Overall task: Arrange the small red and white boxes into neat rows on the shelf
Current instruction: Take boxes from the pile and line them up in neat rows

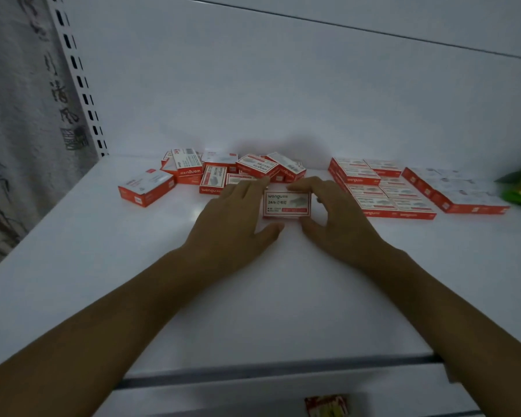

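Box [287, 203] was mid-frame; left hand [238, 218] and right hand [334, 218] pinched its ends, thumbs below. Jumbled boxes [238, 173] lay on shelf [253, 296] centre-left, neat rows [388, 191] right.

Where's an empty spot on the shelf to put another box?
Bare shelf runs along the front, nearer than the held staple box, and left of the lone box. Crowded: the jumbled pile at back and neat rows on the right.

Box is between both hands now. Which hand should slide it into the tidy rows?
Right, probably. Both hands hold the box, but the right hand is on the side nearest the neat rows; the left hand sits toward the loose pile.
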